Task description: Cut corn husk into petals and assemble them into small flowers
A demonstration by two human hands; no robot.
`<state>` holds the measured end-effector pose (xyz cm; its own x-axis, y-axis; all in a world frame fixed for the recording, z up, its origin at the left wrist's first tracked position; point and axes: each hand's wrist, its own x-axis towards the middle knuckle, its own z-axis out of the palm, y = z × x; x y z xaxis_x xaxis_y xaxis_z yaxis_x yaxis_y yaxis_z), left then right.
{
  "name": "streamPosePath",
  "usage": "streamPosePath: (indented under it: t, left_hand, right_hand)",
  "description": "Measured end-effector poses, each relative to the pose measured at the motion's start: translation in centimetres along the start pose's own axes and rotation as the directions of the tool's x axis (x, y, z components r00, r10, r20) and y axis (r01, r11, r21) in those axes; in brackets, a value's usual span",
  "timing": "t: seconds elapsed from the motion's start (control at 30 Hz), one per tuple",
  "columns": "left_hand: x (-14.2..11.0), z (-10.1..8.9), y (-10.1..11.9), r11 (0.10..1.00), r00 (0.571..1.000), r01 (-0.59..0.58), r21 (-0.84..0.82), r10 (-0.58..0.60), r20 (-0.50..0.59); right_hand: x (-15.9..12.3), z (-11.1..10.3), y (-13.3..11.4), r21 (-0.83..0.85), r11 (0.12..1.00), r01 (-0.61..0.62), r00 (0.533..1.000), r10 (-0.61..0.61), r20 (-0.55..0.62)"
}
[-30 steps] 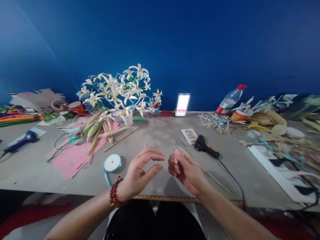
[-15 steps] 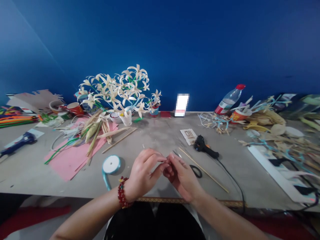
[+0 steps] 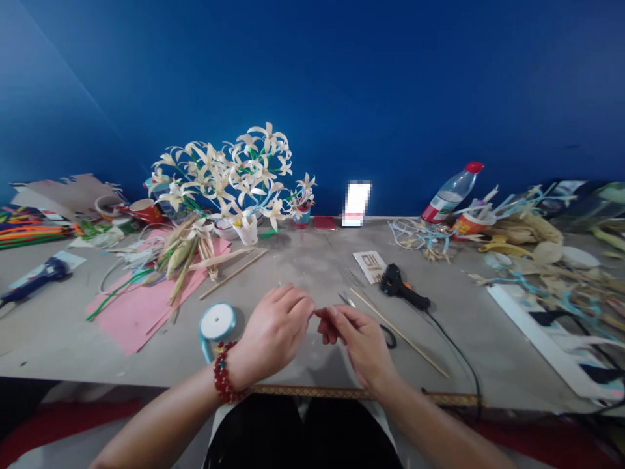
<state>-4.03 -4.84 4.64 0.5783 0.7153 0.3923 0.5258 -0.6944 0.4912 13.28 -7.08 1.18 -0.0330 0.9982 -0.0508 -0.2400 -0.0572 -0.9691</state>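
Note:
Above the near edge of the grey table, my left hand and my right hand face each other with a small gap between the fingertips. Both are closed in a pinch. Whatever they hold is too small or too hidden to name. A red bead bracelet circles my left wrist. Left of that hand lies a spool of light blue ribbon. Beyond my right hand are scissors, partly covered by it, and a thin wooden stick. A black glue gun rests farther right.
White husk flowers stand at the back left, near pink paper and a blue glue gun. A lit phone leans on the wall. On the right are a bottle, a power strip and the black gun's cord.
My hands were touching at the fingertips and have drawn apart. My left hand has moved left and turned its back upward; my right hand has shifted only slightly.

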Motion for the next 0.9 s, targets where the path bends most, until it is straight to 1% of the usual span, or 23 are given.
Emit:
streamPosePath:
  t: [0.07,0.17,0.23,0.3,0.37,0.4,0.43,0.5,0.57,0.63,0.7,0.8,0.9]
  left_hand:
    - [0.1,0.2,-0.1,0.998,0.998,-0.030,0.061,0.026,0.055]
    - [0.1,0.6,-0.5,0.990,0.994,-0.073,0.118,0.063,0.088]
    - [0.2,0.6,-1.2,0.986,0.993,-0.081,0.147,0.067,0.096]
    - [0.1,0.3,-2.0,0.982,0.999,-0.035,0.186,0.026,0.047]
    - [-0.2,-0.1,-2.8,0.980,0.997,0.060,0.191,-0.049,-0.064]
    - [-0.6,-0.4,-3.1,0.982,0.989,0.106,0.157,-0.088,-0.117]
    - [-1.0,-0.6,-3.2,0.986,0.982,0.140,0.092,-0.126,-0.144]
    - [-2.1,-0.8,-3.0,0.981,0.973,0.185,-0.064,-0.192,-0.128]
    - [-3.2,-0.7,-2.5,0.965,0.969,0.208,-0.161,-0.225,-0.097]
    - [-4.1,-0.7,-1.8,0.960,0.970,0.185,-0.209,-0.213,-0.120]
    - [-4.8,-0.8,-1.4,0.970,0.969,0.113,-0.216,-0.155,-0.190]
    - [-5.7,-1.4,-1.1,0.992,0.964,0.033,-0.125,-0.065,-0.259]
    - [-6.6,-1.9,-1.1,0.999,0.964,0.033,-0.009,-0.034,-0.262]
  right_hand:
    - [0.0,0.0,0.0,0.011,1.000,-0.018,1.000,0.018,0.012]
    - [0.0,-0.1,0.4,0.015,0.999,-0.050,0.998,0.049,0.046]
    - [-0.2,-0.1,0.7,0.024,0.997,-0.074,0.996,0.072,0.060]
    - [-0.3,-0.1,0.9,0.099,0.989,-0.113,0.993,0.110,0.034]
    - [-0.5,-0.1,1.1,0.216,0.963,-0.163,0.986,0.166,0.003]
    - [-0.6,0.0,1.1,0.268,0.944,-0.191,0.980,0.198,0.000]
    - [-0.7,0.1,1.1,0.307,0.925,-0.223,0.973,0.231,0.010]
    - [-0.9,0.5,1.3,0.351,0.891,-0.289,0.956,0.289,0.054]
    - [-1.1,1.2,1.6,0.377,0.866,-0.329,0.943,0.320,0.087]
    - [-1.3,2.1,1.9,0.395,0.853,-0.341,0.939,0.329,0.101]
    - [-1.5,3.3,2.3,0.408,0.845,-0.346,0.937,0.331,0.109]
    - [-1.7,5.3,2.9,0.416,0.832,-0.368,0.929,0.344,0.133]
    - [-1.8,7.0,3.6,0.424,0.827,-0.369,0.929,0.346,0.133]
